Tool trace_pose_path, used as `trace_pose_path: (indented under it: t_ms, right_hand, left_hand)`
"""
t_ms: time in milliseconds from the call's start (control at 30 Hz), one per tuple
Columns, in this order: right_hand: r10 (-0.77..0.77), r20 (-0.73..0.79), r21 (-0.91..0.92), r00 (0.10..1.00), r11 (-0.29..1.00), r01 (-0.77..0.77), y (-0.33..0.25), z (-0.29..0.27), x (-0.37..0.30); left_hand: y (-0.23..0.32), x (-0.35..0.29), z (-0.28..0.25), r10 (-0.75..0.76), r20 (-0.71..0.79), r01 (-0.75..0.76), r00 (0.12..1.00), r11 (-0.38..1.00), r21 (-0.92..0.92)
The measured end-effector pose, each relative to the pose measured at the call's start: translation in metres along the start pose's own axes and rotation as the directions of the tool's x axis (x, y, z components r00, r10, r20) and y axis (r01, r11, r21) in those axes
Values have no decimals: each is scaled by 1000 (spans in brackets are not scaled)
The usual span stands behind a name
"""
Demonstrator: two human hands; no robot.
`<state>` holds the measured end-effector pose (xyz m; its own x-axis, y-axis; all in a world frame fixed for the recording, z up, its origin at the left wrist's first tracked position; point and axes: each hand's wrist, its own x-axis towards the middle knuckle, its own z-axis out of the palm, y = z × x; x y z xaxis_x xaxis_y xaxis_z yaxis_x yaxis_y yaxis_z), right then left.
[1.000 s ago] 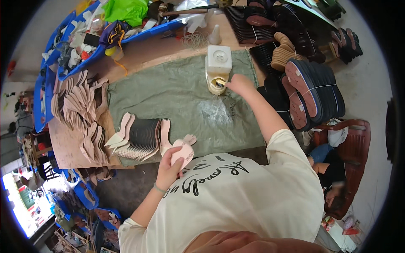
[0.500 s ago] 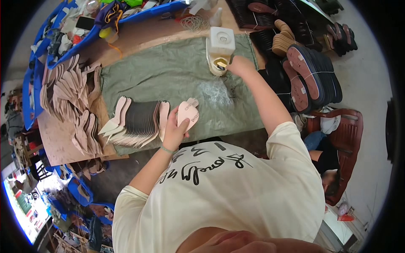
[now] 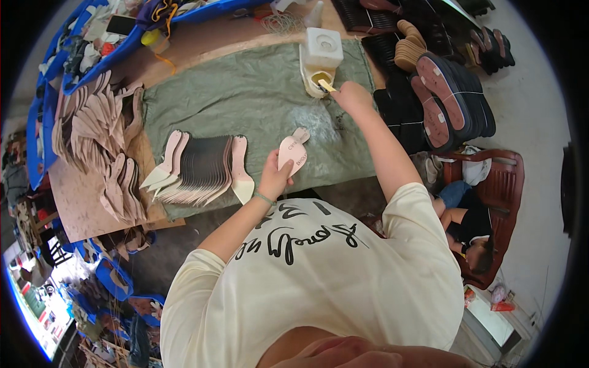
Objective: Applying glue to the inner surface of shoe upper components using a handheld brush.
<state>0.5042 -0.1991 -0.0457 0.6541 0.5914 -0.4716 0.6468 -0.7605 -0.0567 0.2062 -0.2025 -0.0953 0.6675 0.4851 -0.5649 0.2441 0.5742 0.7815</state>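
My left hand (image 3: 276,176) grips a pale pink insole (image 3: 291,153) with printing on it, thumb on top, above the front of the green cloth (image 3: 257,92). My right hand (image 3: 353,98) is closed around a small brush with a yellow handle (image 3: 328,86). The brush's lower end sits in the mouth of a white plastic glue container (image 3: 323,48), whose spout holds a yellowish liquid. Left of my left hand lies a fanned row of insoles (image 3: 205,165), dark on their upper faces, with pale-tipped ones at both ends.
More pink insoles (image 3: 101,122) are heaped at the table's left. Blue trays (image 3: 202,13) of odds and ends line the far left edge. Bundled soles (image 3: 457,98) are stacked at the right, near a person (image 3: 469,230) on a wooden chair (image 3: 509,190). Clear plastic film (image 3: 314,122) lies below the container.
My left hand has moved right with the insole, uncovering the pale tip of the row's right-end insole. The brush has risen slightly in the container's mouth, showing more of its handle.
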Motion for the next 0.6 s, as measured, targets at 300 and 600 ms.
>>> trace_pose_path:
  t_ms: [300,600]
  right_hand:
    - [-196,-31,463,980,866,188,28,17,-99]
    - [-360,-334,473,871,735,486,14,104,-181]
  left_hand:
    - [-1,0,-10,-210,-77,194,975,965,-176]
    - [6,1,-13,-285,-74,238,956,895,-377]
